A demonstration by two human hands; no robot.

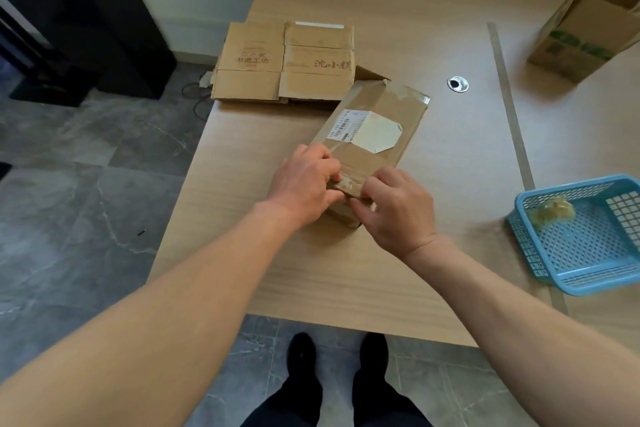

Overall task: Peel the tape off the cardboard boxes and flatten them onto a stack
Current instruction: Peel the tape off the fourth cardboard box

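Two bare forearms reach in from 6 o'clock over a pair of black shoes on the grey floor. At the centre of the pale wood table lies the taped box, long and shallow, angled toward 1 o'clock. It is plain brown cardboard with a white shipping label on top and glossy clear tape wrinkled over both ends. The left hand grips the box's near end with curled fingers. The right hand, fingers bent, pinches the tape at that same end. At 11 o'clock sits the stack of flattened boxes, printed with brown lettering. At 3 o'clock a blue basket holds a wad of peeled tape. An open box stands at 2 o'clock.
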